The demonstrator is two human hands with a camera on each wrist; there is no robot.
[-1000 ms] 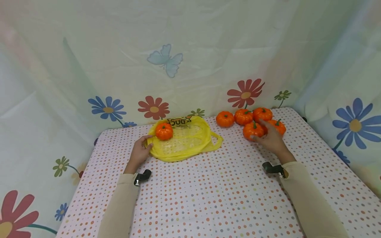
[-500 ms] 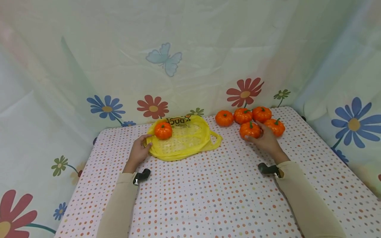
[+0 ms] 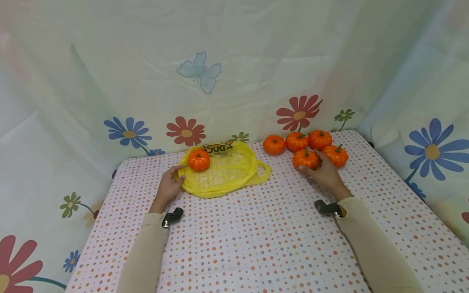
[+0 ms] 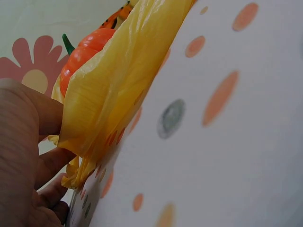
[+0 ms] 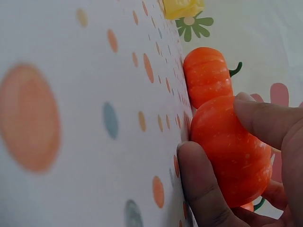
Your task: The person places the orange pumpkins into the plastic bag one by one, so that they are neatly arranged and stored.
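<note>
A yellow plastic bag (image 3: pixel 223 185) lies spread on the dotted tablecloth with its mouth open, one small orange pumpkin (image 3: pixel 199 160) inside at its left. My left hand (image 3: pixel 170 188) pinches the bag's left edge; the left wrist view shows the yellow film (image 4: pixel 102 90) between thumb and fingers. On the right, my right hand (image 3: pixel 326 173) grips another small pumpkin (image 3: pixel 305 160) with a green stem. Close up in the right wrist view, thumb and fingers curl round that pumpkin (image 5: pixel 232 151), which sits low at the cloth. Its far side is partly hidden.
Several more orange pumpkins stand behind and beside the gripped one: a left one (image 3: pixel 274 145), a middle one (image 3: pixel 296 141), a back right one (image 3: pixel 320 140) and a right one (image 3: pixel 336 155). A flowered curtain (image 3: pixel 234 81) rises behind the table.
My right hand has shifted a little left with its pumpkin, drawing it away from the pumpkin on the right. The left hand stays at the bag's edge. The head view has drifted slightly.
</note>
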